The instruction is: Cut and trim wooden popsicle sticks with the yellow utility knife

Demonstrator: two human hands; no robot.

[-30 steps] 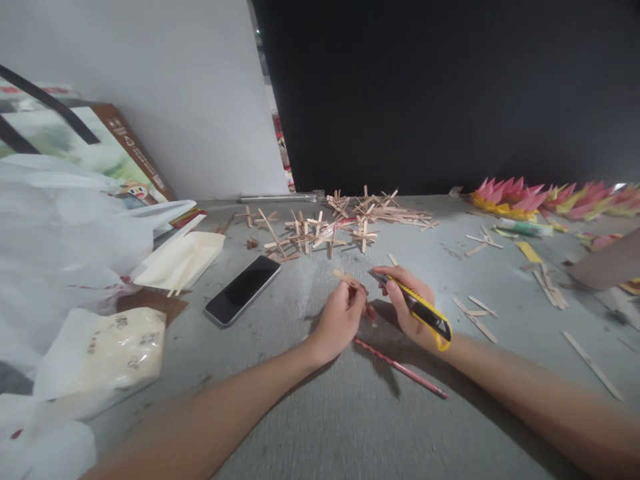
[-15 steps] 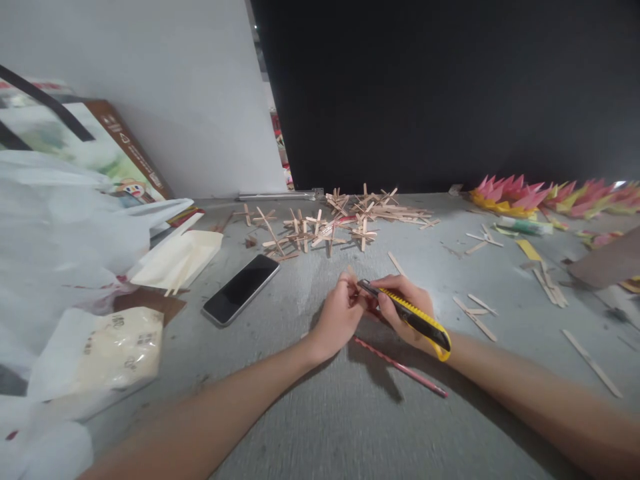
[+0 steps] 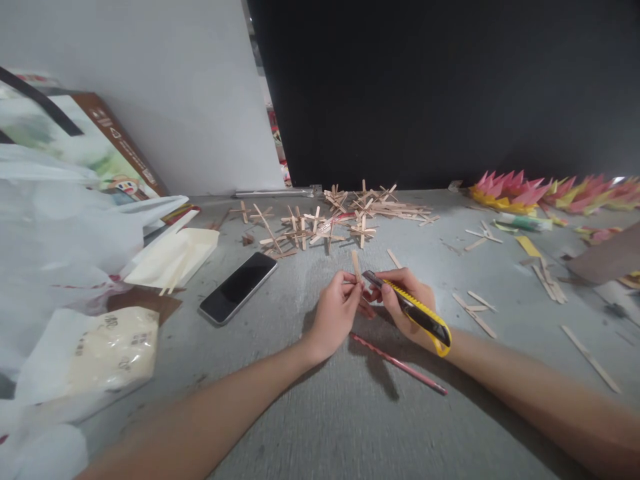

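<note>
My left hand (image 3: 336,310) pinches a flat wooden craft stick (image 3: 356,264), whose upper end stands up above the fingertips. Wrapped around a yellow and black box cutter (image 3: 417,310), my right hand (image 3: 407,293) is close beside the left one. The cutter's metal tip points at the stick; whether it touches the wood I cannot tell. Below the hands, a pink twisted pencil (image 3: 400,365) lies slanting on the grey table (image 3: 280,420). Another craft stick (image 3: 394,259) lies just behind my right hand.
Crossed craft sticks (image 3: 320,227) are heaped at the back. To the left are a phone (image 3: 239,288), a paper tray (image 3: 187,257) with chopsticks, a tissue pack (image 3: 117,350) and a white plastic bag (image 3: 55,233). Pink-yellow paper flowers (image 3: 513,193) and loose sticks (image 3: 475,317) are at the right.
The craft stick now sticks up farther out of my left fingers. The cutter's tip has shifted slightly up and right, away from the left hand. The camera view has moved a little.
</note>
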